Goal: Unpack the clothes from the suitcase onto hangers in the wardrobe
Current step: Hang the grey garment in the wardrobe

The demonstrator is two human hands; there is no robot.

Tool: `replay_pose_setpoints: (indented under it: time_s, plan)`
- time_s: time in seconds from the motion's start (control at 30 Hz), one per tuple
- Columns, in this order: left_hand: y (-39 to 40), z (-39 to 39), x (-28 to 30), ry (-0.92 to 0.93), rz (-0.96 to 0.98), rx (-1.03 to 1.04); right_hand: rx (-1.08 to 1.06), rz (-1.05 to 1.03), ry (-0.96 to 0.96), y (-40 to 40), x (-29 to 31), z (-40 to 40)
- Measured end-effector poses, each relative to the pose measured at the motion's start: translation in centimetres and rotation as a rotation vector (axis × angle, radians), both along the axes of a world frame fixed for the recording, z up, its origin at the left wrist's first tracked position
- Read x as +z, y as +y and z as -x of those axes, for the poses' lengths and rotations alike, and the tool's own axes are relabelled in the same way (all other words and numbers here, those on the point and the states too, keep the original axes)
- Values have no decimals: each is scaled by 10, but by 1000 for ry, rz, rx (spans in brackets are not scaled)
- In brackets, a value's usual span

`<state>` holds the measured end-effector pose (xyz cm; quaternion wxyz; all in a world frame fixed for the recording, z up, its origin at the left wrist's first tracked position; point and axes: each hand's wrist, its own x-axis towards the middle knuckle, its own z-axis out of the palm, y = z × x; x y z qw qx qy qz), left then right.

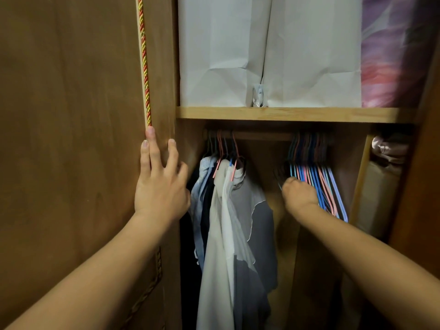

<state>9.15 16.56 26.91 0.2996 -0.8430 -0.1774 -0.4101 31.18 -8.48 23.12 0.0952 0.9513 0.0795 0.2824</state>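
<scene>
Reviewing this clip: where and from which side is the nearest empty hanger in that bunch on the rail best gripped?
Grip the empty hangers' leftmost one on its sloping shoulder wire, coming from the open gap on the left, where the right hand already is. The bunch is packed tight to the right, so only that side is free.

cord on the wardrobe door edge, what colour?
Twisted red and gold cord, clearest in the head view, above the left hand.

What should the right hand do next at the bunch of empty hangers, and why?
Probably lift one hanger off the rail. The right hand is already curled at the near end of the empty hangers, which hang packed together on the rail, while the left hand rests on the wardrobe door. The hung clothes leave a gap to work in. Whether it grips just one is unclear.
</scene>
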Motion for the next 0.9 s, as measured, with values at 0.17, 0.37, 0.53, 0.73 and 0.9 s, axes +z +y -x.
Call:
replay_pose_setpoints:
  time_s: [0.17, 0.37, 0.53, 0.73, 0.9]
  plan:
    - [1, 0, 1, 3, 5, 0, 127, -276, 34, 8, 15, 1]
    - [0, 3, 0, 19, 24, 0, 181, -527, 113, 18, 7, 13]
    - [-9, 5, 5, 31, 83, -29, 155, -672, 125, -2, 39, 17]
    - [-3, 4, 5, 89, 112, -62, 148, -738, 180, 15, 23, 46]
    - [-5, 15, 6, 121, 131, -106, 132, -798, 144, 13, -34, 124]
